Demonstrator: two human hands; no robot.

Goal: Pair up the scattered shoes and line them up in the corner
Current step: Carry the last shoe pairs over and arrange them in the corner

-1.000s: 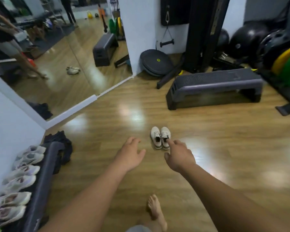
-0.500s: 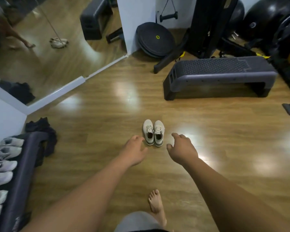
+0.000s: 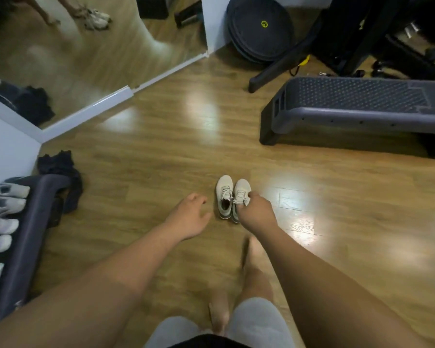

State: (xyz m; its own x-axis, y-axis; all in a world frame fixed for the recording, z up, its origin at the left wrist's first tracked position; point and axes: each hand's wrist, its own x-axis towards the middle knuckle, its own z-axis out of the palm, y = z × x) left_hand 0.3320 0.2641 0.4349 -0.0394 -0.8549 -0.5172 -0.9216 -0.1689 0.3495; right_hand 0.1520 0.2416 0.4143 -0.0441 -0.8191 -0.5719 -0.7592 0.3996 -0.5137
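Observation:
A pair of white sneakers stands side by side on the wooden floor, toes pointing away from me: the left sneaker (image 3: 224,194) and the right sneaker (image 3: 242,187). My right hand (image 3: 255,211) is down on the right sneaker's rear half, fingers curled into its laces and opening. My left hand (image 3: 189,217) hovers just left of the pair with fingers relaxed, touching nothing. More white shoes (image 3: 3,209) sit in a row against the wall at the left edge.
A low dark step platform (image 3: 33,222) borders the row of shoes, with a dark cloth (image 3: 60,167) at its far end. A grey step bench (image 3: 357,104) stands at the right. A wall mirror (image 3: 73,46) and black discs (image 3: 259,28) lie beyond. My bare foot (image 3: 252,252) is below the pair.
I have bent closer to the pair. My right hand moved forward from beside the shoes onto the right sneaker and curled on it. My left hand stayed open to the left.

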